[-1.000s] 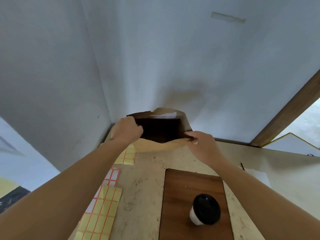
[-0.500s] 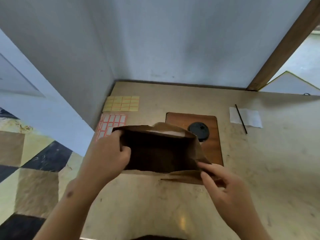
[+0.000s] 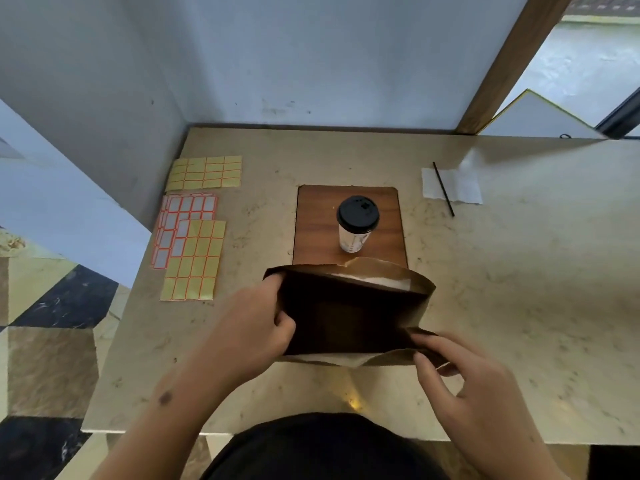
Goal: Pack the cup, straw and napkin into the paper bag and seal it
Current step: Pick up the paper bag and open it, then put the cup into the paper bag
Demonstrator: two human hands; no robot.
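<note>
Since a second ago we are bringing the bag (image 3: 349, 306) down from the wall onto the counter (image 3: 519, 289), just in front of the board (image 3: 311, 220). We are risking a tear or a collapsing mouth if we are pulling the thin rim too hard. Our left hand (image 3: 256, 327) is pinching the left rim, fingers closed on paper; our right hand (image 3: 464, 379) is clamping the near right corner. Still unpacked, the cup (image 3: 356, 223) is standing on the board, the straw (image 3: 443, 188) lying across the napkin (image 3: 464, 185) at far right.
</note>
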